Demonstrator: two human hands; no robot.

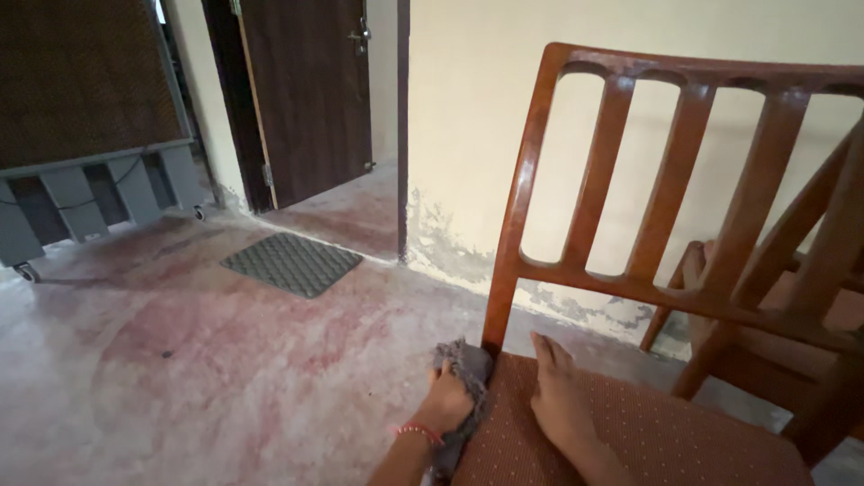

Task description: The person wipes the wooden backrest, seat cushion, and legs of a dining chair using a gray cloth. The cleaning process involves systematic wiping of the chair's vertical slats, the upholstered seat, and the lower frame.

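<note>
Grey cloth (463, 378) against chair (630, 423)

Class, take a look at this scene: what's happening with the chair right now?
A person is cleaning a wooden chair. Their left hand presses a grey cloth against the corner of the seat, at the foot of the backrest post. Their right hand lies flat on the dotted brown seat cushion, steadying it. A second chair stands just behind, and a dark doormat lies by the doorway.
</note>
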